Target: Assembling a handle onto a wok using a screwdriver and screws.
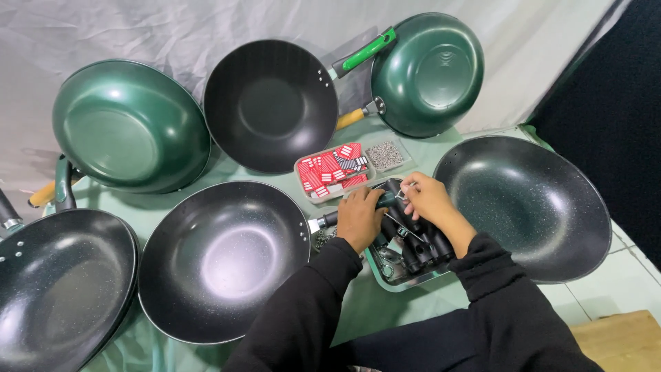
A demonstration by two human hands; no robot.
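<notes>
My left hand (359, 217) grips the dark handle (329, 219) of the black non-stick wok (224, 258) lying in front of me. My right hand (428, 198) is at the free end of that handle, pinching a small metal ring (401, 193) between its fingertips. Both hands hover over a metal tray (385, 270) filled with several loose black handles (420, 241). Both arms wear black sleeves.
Several more woks lie around on the pale green cloth: a black one at right (527, 207), one at far left (58, 282), one propped at the back (270, 103), and two green ones upturned (127, 124) (427, 72). A tray of red-and-white tags (332, 172) and a tray of small metal rings (385, 156) sit behind my hands.
</notes>
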